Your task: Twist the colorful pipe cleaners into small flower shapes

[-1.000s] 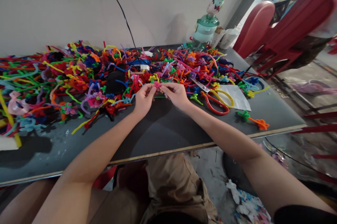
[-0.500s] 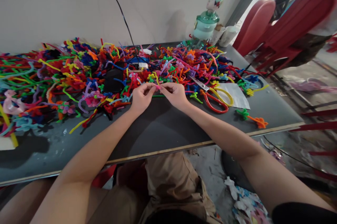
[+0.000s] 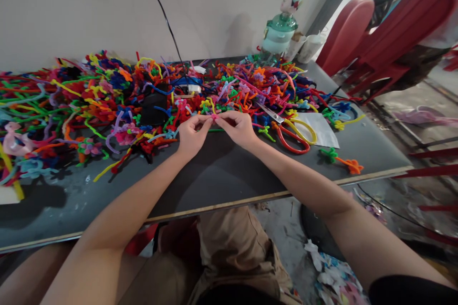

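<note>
Between my fingertips is a small pink pipe cleaner piece, mostly covered by the fingers. My left hand pinches it from one side, and my right hand pinches it from the other. Both hands are held over the dark table, at the front of a heap of bright pipe cleaners. Right of my right hand lie scissors with one red and one yellow handle loop. Farther right is a green and orange pipe cleaner flower piece.
A green-lidded bottle and paper cups stand at the back right. A white sheet lies under the scissors. A black cable hangs down into the heap. Red chairs are beyond the table's right end.
My fingertips have shifted slightly around the pink piece, and a bit more of it shows between them. Everything else looks the same.
</note>
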### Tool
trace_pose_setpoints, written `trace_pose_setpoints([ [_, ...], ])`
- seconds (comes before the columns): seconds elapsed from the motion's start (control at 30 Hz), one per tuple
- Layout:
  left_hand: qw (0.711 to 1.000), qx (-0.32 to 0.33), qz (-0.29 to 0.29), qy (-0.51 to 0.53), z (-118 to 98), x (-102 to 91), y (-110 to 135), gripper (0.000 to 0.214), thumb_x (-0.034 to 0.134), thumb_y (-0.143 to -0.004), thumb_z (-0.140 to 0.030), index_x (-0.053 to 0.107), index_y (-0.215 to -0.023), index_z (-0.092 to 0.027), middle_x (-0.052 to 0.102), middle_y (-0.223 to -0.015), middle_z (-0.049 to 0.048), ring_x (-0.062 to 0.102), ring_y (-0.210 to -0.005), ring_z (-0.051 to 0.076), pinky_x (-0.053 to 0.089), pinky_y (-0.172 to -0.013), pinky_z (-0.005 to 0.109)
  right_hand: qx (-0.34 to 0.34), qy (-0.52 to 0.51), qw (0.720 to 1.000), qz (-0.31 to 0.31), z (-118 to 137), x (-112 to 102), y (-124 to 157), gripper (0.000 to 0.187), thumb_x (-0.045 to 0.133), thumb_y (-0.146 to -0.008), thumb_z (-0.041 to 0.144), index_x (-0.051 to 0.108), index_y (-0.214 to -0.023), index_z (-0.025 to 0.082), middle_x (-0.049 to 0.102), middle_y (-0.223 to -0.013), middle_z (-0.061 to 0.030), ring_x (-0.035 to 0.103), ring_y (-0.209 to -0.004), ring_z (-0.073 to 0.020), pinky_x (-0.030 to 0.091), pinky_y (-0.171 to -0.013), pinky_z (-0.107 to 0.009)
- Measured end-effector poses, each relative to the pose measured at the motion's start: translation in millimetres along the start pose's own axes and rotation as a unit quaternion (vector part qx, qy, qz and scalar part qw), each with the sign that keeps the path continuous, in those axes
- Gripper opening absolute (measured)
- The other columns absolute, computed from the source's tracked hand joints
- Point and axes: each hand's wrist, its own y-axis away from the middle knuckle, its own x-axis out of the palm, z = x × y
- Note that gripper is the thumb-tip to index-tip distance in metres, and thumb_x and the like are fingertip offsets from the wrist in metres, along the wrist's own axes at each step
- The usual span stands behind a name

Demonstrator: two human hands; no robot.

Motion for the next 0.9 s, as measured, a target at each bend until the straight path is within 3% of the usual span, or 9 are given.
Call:
trace_pose_setpoints([
  [0.17,0.995,0.066,0.006,-0.074,-1.2,-2.6,0.7,0.035,0.06,-0.089,-0.048,0.074,-0.097,-0.017,0.076,-0.091,0.0074,0.071,-0.084,0.018,0.057,-0.081,0.031,0.04,-0.047,0.998,0.023,-2.2,-4.0,-4.7,0.034,0.067,-0.081,0.047,0.072,-0.075,0.015,0.057,-0.058,0.0013,0.041,-0.051,-0.0066,0.033,-0.051,-0.023],
  [0.27,0.984,0.131,-0.005,-0.123,0.4,-9.9,-5.8,0.034,0.052,-0.095,-0.043,0.07,-0.111,-0.019,0.075,-0.1,0.0081,0.07,-0.092,0.018,0.056,-0.087,0.033,0.096,-0.075,0.991,0.053,-1.8,-6.1,-8.5,0.033,0.07,-0.076,0.046,0.071,-0.07,0.015,0.053,-0.056,0.0026,0.039,-0.052,-0.0062,0.03,-0.049,-0.023],
  [0.4,0.924,0.285,0.063,-0.246,3.7,-27.3,-18.5,0.026,0.05,-0.097,-0.033,0.074,-0.103,-0.025,0.075,-0.1,0.0063,0.068,-0.098,0.019,0.053,-0.093,0.037,0.163,-0.114,0.97,0.139,-0.5,-9.3,-12.0,0.032,0.073,-0.072,0.046,0.07,-0.069,0.014,0.046,-0.049,0.0055,0.038,-0.05,-0.0057,0.028,-0.048,-0.022],
  [0.5,0.875,0.34,0.104,-0.327,5.4,-39.0,-23.3,0.026,0.049,-0.096,-0.029,0.075,-0.099,-0.028,0.075,-0.094,0.005,0.068,-0.095,0.019,0.055,-0.089,0.035,0.176,-0.115,0.961,0.18,-0.7,-11.4,-12.5,0.035,0.073,-0.072,0.049,0.07,-0.071,0.014,0.037,-0.045,0.0089,0.029,-0.046,-0.0043,0.02,-0.045,-0.022],
  [0.67,0.852,0.338,0.142,-0.375,1.9,-46.6,-22.8,0.026,0.049,-0.095,-0.028,0.074,-0.102,-0.026,0.075,-0.095,0.0061,0.067,-0.098,0.021,0.055,-0.09,0.036,0.174,-0.099,0.959,0.2,-1.7,-12.5,-12.4,0.039,0.075,-0.068,0.052,0.069,-0.072,0.014,0.041,-0.048,0.0077,0.032,-0.049,-0.0046,0.023,-0.047,-0.022],
  [0.8,0.864,0.309,0.177,-0.356,-4.0,-43.4,-22.0,0.026,0.048,-0.095,-0.03,0.073,-0.094,-0.025,0.074,-0.092,0.0061,0.067,-0.1,0.021,0.054,-0.09,0.035,0.158,-0.074,0.968,0.178,-2.3,-13.3,-12.4,0.035,0.073,-0.069,0.047,0.07,-0.072,0.013,0.05,-0.054,0.0038,0.035,-0.052,-0.0053,0.026,-0.049,-0.023],
  [0.9,0.886,0.276,0.163,-0.335,-6.3,-34.6,-19.6,0.025,0.05,-0.093,-0.034,0.072,-0.088,-0.022,0.073,-0.086,0.0081,0.066,-0.097,0.023,0.053,-0.086,0.036,0.116,0.006,0.982,0.151,-0.4,-15.0,-11.3,0.025,0.068,-0.075,0.037,0.072,-0.072,0.013,0.046,-0.05,0.0046,0.031,-0.048,-0.005,0.024,-0.048,-0.023],
])
